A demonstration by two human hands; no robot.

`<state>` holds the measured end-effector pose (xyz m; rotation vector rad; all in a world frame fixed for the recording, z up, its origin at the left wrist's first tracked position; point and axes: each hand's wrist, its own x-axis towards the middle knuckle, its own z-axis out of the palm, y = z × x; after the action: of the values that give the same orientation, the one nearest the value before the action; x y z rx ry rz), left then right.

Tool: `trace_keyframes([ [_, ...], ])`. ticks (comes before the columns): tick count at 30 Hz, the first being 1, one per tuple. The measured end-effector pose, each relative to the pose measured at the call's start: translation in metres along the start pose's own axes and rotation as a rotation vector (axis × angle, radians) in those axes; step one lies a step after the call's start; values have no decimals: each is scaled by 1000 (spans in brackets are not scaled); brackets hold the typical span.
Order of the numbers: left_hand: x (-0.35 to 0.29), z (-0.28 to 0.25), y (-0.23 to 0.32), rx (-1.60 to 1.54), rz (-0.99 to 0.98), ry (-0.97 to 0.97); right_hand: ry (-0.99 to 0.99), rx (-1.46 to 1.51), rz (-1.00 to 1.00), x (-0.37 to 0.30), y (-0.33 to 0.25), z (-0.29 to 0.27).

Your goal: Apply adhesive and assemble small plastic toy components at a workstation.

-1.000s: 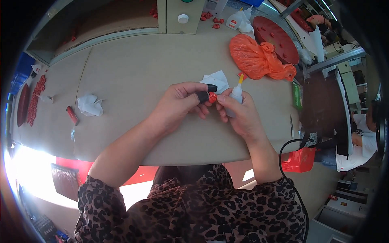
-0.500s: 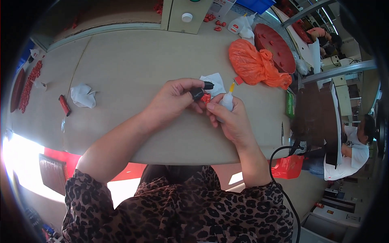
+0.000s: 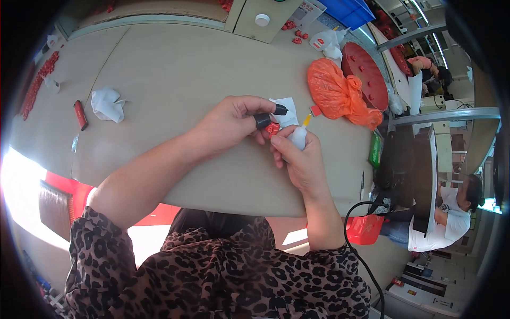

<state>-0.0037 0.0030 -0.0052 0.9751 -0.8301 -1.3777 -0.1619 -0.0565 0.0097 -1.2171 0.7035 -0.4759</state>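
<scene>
My left hand [image 3: 234,121] wears black covers on its thumb and index fingertip. Its fingers meet a small shiny red piece [image 3: 272,129], whose exact shape is too small to make out. My right hand [image 3: 303,159] is wrapped round a small white squeeze bottle [image 3: 298,137] with a yellow nozzle pointing up and away. The right thumb tip also touches the red piece, so both hands are together over the table's near middle. Just beyond them lies a white paper tissue [image 3: 285,110], partly hidden by the left fingertips.
Right of my hands lie an orange plastic bag [image 3: 329,87] and a round red tray [image 3: 366,74] with several red pieces. A crumpled tissue [image 3: 108,105] and a red lighter-like object [image 3: 80,115] lie left. A black cable [image 3: 348,220] hangs at the right edge. Another person [image 3: 443,218] sits beyond.
The whole view has shifted slightly, with the table's things displaced in the picture. Both hands keep nearly the same grip on the red piece and the squeeze bottle.
</scene>
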Motion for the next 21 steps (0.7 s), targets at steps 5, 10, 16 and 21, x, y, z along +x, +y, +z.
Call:
trace_keyframes([
  [5, 1, 1, 0, -2, -12, 8, -3, -1, 12, -1, -2, 0],
  [10, -1, 0, 2, 6, -68, 15, 5, -2, 11, 0, -2, 1],
  [16, -2, 1, 2, 8, -62, 7, 6, 17, 2, 0, -2, 1],
  [21, -2, 3, 3, 16, -54, 6, 13, 16, 4, -2, -3, 2],
])
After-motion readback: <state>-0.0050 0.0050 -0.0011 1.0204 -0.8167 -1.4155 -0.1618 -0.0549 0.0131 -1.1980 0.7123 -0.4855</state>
